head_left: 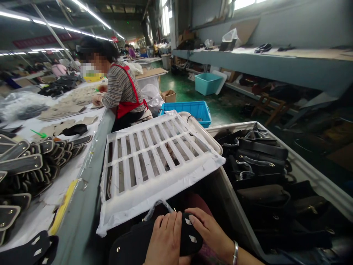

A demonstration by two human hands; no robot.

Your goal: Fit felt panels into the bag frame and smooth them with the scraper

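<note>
Low in the middle, a black handbag (pixel 132 239) lies close to my body, its handle (pixel 157 208) wrapped in clear plastic. Two pale tape-like patches (pixel 192 239) show at its rounded right end. My left hand (pixel 167 235) is closed over the bag's middle, fingers side by side on top. My right hand (pixel 213 230), with a silver bangle at the wrist, grips the right end, thumb on top by the patches. The bag's underside is hidden. Just beyond it stands a white slatted rack (pixel 146 154).
On my right, a white bin (pixel 303 163) holds several black bags (pixel 264 162). The left table (pixel 93 162) carries stacked black trimmed pieces (pixel 22 162). A co-worker (pixel 124 88) in a red apron handles pieces there. A blue crate (pixel 204 110) sits behind the rack.
</note>
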